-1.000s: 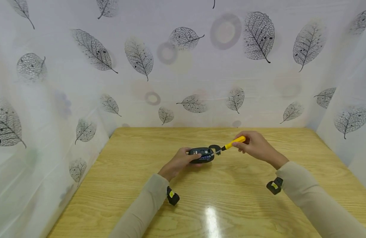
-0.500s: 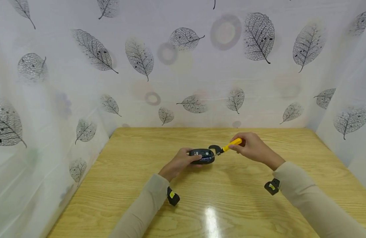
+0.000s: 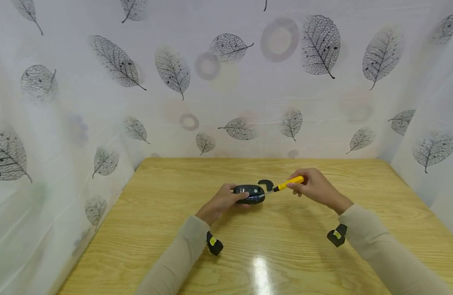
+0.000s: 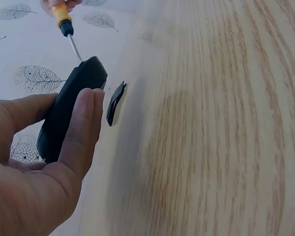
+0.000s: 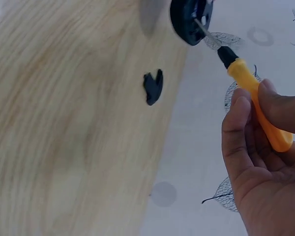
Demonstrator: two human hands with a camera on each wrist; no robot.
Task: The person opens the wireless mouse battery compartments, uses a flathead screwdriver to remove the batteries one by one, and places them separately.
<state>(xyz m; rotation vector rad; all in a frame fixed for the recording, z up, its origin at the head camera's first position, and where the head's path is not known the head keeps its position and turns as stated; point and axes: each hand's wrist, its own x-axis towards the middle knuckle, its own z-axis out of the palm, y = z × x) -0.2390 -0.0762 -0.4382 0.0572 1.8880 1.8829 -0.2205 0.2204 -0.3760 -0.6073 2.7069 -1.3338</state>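
Observation:
My left hand (image 3: pixel 220 201) grips a black computer mouse (image 3: pixel 249 193) turned underside up at the middle of the wooden table (image 3: pixel 167 229). My right hand (image 3: pixel 313 187) pinches a yellow-handled screwdriver (image 3: pixel 288 183) whose metal tip touches the mouse's right end. In the left wrist view my fingers (image 4: pixel 81 130) wrap the mouse (image 4: pixel 71 108) and the screwdriver (image 4: pixel 66 27) comes in from above. In the right wrist view the screwdriver (image 5: pixel 253 96) points at the mouse (image 5: pixel 189 17). A small black cover piece (image 3: pixel 266 184) lies loose on the table just behind the mouse.
White sheets printed with leaves (image 3: pixel 226 82) wall in the table at the back and on both sides. The black cover piece (image 5: pixel 153 86) lies flat on the wood; in the left wrist view the cover piece (image 4: pixel 115 103) sits beside the mouse.
My right hand has dropped a little and shifted, bringing the screwdriver tip lower against the mouse's right end. The black cover piece now shows clear of the screwdriver. My left hand has stayed put.

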